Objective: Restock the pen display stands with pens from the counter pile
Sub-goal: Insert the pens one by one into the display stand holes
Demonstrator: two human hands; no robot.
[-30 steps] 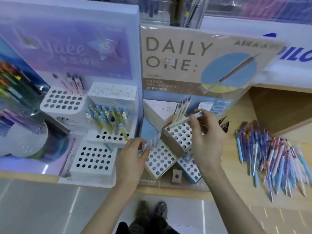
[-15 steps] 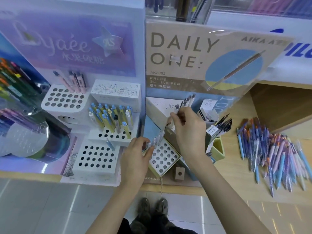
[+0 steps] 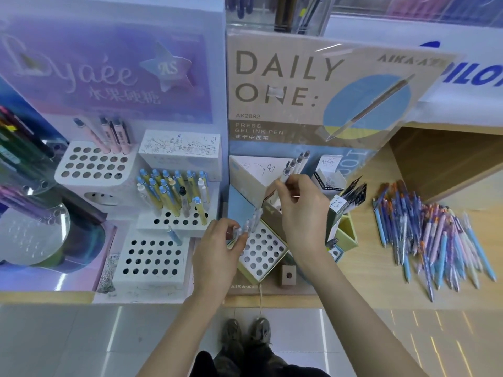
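While restocking the beige stand point(image 3: 262, 253), pinches one pale pen point(image 3: 285, 176) tip-down in the right hand point(image 3: 302, 210) for a straight drop, grips spare pens point(image 3: 251, 223) ready in the left hand point(image 3: 217, 248); leaves the pile point(image 3: 430, 235) on the worktop point(image 3: 367, 281), rightward.

**Surfaces at the pen display**

The counter point(image 3: 367, 284) is pale wood-grain, matt. At three o'clock lies the pen pile point(image 3: 430, 240) — smooth plastic barrels. The "Daily One" stand point(image 3: 285, 137) looks like matt card behind a glossy clear sheet point(image 3: 408, 85). At six o'clock the floor tiles point(image 3: 68, 344) shine.
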